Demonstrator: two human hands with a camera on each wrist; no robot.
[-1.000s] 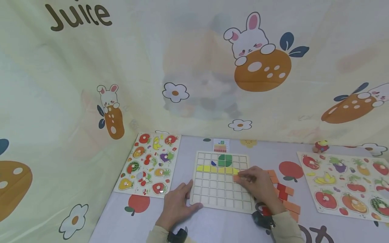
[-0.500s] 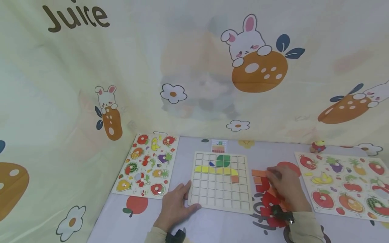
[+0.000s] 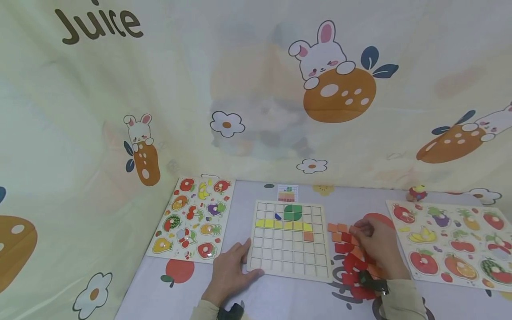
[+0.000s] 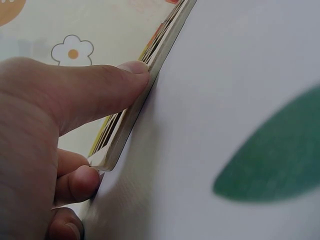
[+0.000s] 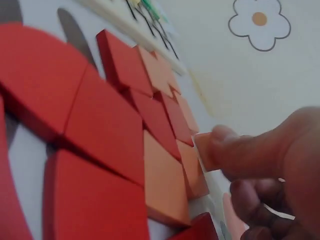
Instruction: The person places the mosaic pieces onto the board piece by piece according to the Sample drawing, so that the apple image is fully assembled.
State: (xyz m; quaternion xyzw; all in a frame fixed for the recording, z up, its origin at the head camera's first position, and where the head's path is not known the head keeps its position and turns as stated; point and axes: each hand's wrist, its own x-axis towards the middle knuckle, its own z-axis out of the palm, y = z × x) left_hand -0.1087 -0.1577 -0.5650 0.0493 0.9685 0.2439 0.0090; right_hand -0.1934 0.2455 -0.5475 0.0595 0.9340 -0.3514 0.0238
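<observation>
Cartoon-printed cloth covers the table (image 3: 288,298) and rises behind it as a backdrop (image 3: 240,89) of rabbits, flowers and the word "Juice". Nearest, at six o'clock in the head view, the left hand (image 3: 230,272) rests at the near-left corner of the grid board (image 3: 289,262); its wrist camera shows the thumb (image 4: 95,87) pressed along the board's edge and the other fingers curled under near the corner, so it holds the board.

At four o'clock from the board's middle, the right hand (image 3: 376,249) lies over a heap of red tiles (image 3: 352,266) and orange tiles (image 3: 335,228), just beside the board's right edge. Its thumb (image 5: 225,150) pinches one orange tile (image 5: 202,150) against a finger, so that piece lies at the fingertips. The right hand is much the nearer to the heap, and the open cells lie at nine o'clock from it.

On the board, one orange square (image 3: 308,236) sits below the right end of a yellow row (image 3: 284,225), with a green shape (image 3: 293,212) and a small blue piece (image 3: 278,216) above.

Farther out, fruit puzzle boards lie at nine o'clock (image 3: 192,218) and three o'clock (image 3: 452,242), a small pattern card (image 3: 288,193) at twelve, and a small toy (image 3: 417,193) beyond. The hand hides part of the heap, the card's picture is too small to read, and the right puzzle board is cut off.
</observation>
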